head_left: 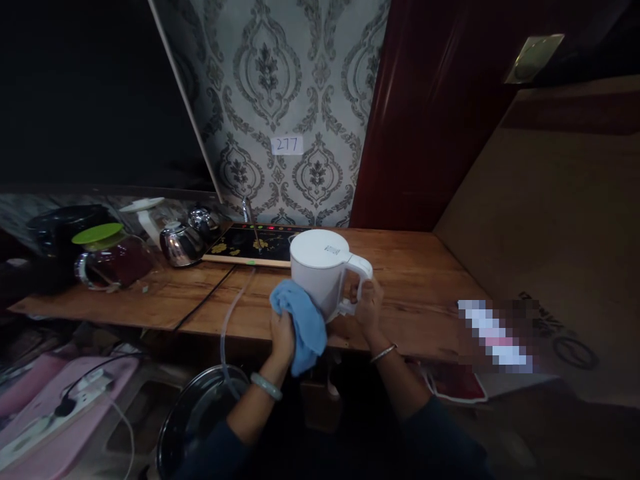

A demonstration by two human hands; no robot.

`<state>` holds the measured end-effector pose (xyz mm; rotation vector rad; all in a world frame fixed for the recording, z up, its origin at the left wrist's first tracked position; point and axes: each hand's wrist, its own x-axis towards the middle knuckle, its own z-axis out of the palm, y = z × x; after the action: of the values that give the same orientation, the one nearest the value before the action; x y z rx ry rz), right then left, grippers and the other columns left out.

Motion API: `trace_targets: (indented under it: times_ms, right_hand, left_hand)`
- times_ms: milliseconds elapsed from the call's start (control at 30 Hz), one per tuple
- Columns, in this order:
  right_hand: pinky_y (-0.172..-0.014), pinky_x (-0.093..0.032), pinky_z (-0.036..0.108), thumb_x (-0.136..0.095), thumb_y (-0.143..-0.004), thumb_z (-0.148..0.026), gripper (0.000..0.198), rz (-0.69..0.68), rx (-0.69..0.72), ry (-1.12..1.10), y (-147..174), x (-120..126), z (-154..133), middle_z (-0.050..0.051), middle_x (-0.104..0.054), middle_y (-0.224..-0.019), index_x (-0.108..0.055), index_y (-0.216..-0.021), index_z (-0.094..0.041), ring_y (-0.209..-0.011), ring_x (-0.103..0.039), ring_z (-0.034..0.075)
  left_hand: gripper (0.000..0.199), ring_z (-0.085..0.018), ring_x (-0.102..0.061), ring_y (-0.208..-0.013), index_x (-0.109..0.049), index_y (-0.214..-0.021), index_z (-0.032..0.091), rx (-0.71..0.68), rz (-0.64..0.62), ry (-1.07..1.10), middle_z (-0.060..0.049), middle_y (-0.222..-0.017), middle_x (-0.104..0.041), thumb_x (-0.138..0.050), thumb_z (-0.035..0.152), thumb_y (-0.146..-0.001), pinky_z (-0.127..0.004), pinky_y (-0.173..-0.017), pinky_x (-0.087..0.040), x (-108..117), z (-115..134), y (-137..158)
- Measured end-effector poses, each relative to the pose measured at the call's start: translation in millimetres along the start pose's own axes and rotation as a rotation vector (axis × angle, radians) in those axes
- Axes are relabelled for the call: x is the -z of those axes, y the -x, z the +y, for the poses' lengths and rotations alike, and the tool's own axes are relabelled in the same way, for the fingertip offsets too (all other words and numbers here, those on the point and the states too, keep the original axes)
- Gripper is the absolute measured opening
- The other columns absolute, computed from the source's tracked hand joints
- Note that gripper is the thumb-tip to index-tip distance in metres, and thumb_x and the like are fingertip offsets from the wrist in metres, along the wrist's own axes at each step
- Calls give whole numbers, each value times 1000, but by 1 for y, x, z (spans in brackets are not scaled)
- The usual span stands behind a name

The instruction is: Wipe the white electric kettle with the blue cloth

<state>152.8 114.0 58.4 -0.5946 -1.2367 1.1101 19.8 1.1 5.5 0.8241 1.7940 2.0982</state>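
A white lidded jug (317, 280), like an electric kettle, is raised above the front edge of the wooden counter, slightly tilted. My right hand (367, 305) is closed around its handle on the right. In my left hand (283, 333) is a bunched light blue cloth (303, 327), pressed against the jug's lower left side. The cloth hides most of the left fingers, and its loose end hangs below the jug. I wear a pale bangle on the left wrist and a thin metal one on the right.
Behind the jug lies a black tea stove panel (245, 241) with a tap. Left of it stand a steel kettle (181, 244) and a glass pot with a green lid (113, 260). Below are a metal basin (173, 407) and a power strip (55, 417). A large cardboard box (560, 220) borders the right side.
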Motion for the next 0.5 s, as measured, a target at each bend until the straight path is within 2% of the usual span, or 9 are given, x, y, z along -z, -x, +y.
trace_targets:
  times_ms: [133, 233, 367, 500]
  right_hand:
    - [-39, -28, 23, -46, -82, -79, 58, 47, -37, 2, 5, -4, -3, -8, -38, -49, -46, -66, -23, -41, -34, 8]
    - [-44, -32, 24, -48, -85, -73, 54, 50, -35, 18, 17, -8, -6, -7, -41, -53, -47, -67, -22, -46, -38, 9]
    - [-51, -39, 25, -49, -88, -66, 46, 47, -50, 47, 40, -16, -7, -5, -50, -64, -53, -82, -21, -54, -47, 12]
    - [-56, -40, 26, -49, -90, -61, 39, 76, -58, 90, 55, -25, -7, -5, -50, -66, -50, -84, -22, -59, -50, 13]
  left_hand:
    - [44, -26, -63, -109, -62, -108, 19, 59, 88, 55, -9, -111, -68, -53, 58, -89, -43, -102, -46, -14, 0, 15]
    - [35, -24, -64, -107, -64, -105, 19, 54, 101, 93, -8, -109, -69, -56, 49, -89, -39, -101, -46, -19, 4, -4]
    - [26, -25, -63, -108, -64, -105, 17, 88, 72, 121, -10, -110, -69, -57, 37, -90, -39, -100, -46, -20, 8, -30]
    - [29, -24, -61, -114, -62, -110, 17, 61, 76, 99, -10, -116, -67, -57, 36, -89, -38, -104, -43, -24, 11, -17]
